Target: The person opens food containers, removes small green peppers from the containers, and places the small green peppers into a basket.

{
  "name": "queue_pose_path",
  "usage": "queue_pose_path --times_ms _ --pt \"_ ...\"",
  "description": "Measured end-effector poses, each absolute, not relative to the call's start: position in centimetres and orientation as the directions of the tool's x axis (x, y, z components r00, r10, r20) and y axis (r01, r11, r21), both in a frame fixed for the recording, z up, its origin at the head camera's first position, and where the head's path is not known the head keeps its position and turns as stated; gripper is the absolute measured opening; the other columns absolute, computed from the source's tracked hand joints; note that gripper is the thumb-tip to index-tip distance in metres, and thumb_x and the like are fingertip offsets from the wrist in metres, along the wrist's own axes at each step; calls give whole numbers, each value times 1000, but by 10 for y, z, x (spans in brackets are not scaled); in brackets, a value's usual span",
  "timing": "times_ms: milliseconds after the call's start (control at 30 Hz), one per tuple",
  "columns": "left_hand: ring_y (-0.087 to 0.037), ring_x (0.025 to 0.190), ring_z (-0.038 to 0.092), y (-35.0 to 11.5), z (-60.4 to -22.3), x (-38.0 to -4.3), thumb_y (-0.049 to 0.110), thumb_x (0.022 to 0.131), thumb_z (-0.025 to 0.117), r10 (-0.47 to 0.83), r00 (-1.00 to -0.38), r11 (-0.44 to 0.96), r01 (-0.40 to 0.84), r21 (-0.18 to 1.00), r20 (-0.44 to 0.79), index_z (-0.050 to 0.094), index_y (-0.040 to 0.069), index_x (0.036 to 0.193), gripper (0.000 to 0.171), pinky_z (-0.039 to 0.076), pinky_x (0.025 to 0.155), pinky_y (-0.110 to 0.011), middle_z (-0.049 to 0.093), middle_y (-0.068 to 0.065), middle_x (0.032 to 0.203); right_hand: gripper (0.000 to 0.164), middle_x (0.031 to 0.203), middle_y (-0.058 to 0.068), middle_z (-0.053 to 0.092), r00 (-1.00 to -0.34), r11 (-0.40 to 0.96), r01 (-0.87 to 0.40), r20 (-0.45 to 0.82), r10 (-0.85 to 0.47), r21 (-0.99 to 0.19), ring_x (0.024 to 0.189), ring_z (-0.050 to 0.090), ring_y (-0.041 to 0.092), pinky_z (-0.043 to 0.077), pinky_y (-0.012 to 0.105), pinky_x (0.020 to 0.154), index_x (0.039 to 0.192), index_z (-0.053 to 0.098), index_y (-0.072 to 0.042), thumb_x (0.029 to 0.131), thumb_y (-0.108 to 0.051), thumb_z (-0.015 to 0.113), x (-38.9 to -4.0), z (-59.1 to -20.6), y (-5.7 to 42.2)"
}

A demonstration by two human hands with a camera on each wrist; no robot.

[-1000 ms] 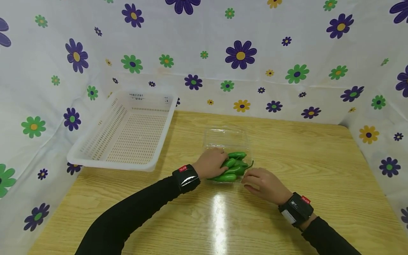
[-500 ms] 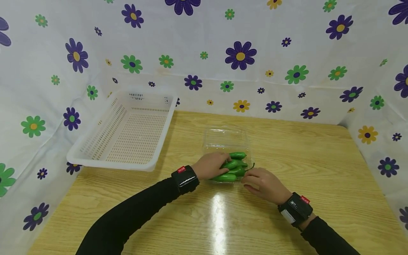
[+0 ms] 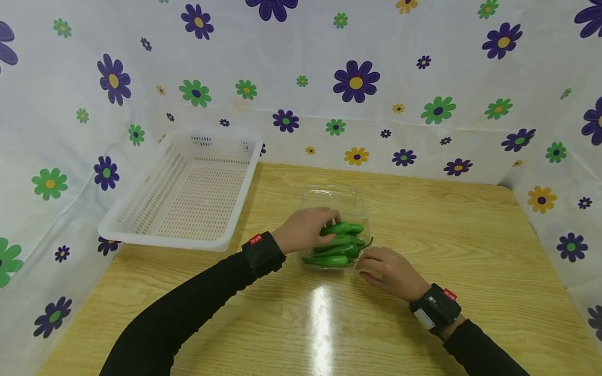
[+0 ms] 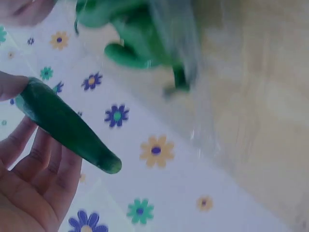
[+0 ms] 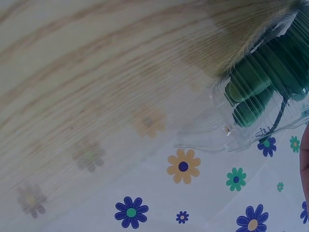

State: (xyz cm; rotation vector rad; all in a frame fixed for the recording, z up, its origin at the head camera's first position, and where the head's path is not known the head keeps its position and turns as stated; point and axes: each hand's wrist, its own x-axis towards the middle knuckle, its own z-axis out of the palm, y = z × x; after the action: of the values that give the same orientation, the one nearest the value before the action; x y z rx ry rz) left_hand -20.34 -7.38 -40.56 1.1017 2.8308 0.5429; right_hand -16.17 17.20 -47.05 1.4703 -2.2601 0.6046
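Observation:
My left hand (image 3: 305,228) pinches a green pepper (image 4: 72,128) between thumb and fingers; the left wrist view shows its rounded end sticking out past them. In the head view this hand is over the left side of a clear plastic clamshell box (image 3: 334,197), whose lid stands open at the back. Several more green peppers (image 3: 331,261) lie in the box, one with a long curved stem. My right hand (image 3: 388,269) holds the box's near right corner with curled fingertips. Peppers (image 5: 251,106) show through the clear wall in the right wrist view.
A white perforated plastic basket (image 3: 202,203) with nothing in it stands at the left back of the wooden table (image 3: 447,224). A white flower-patterned cloth (image 3: 301,52) hangs behind and along the sides.
My left hand has lifted slightly and moved back and left with the pepper, so more of the peppers in the box show. The right hand has stayed at the box corner.

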Motion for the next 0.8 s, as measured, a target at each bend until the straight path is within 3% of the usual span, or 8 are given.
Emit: queue_pose_path --times_ms 233,600,800 --pt "-16 79 62 -97 -376 -215 21 88 64 656 -752 718 648 254 63 61 13 110 24 47 60 -25 63 -5 100 29 87 -1 62 -374 353 -924 533 -759 -147 79 60 11 51 25 70 87 68 -11 63 -3 83 -162 -471 171" --pt "-24 89 63 -164 -324 -262 15 88 64 532 -846 806 497 320 -27 61 11 111 23 52 78 -39 66 -13 103 30 87 -1 63 -368 356 -925 532 -763 -130 79 61 12 52 27 69 86 68 -11 62 -3 84 -162 -470 171" --pt "-27 91 63 -206 -321 -287 14 88 64 438 -897 856 397 331 -57 60 8 114 27 52 80 -41 64 -16 104 30 87 -1 63 -361 355 -927 539 -761 -120 79 61 12 52 27 69 87 68 -11 62 -4 84 -162 -473 172"
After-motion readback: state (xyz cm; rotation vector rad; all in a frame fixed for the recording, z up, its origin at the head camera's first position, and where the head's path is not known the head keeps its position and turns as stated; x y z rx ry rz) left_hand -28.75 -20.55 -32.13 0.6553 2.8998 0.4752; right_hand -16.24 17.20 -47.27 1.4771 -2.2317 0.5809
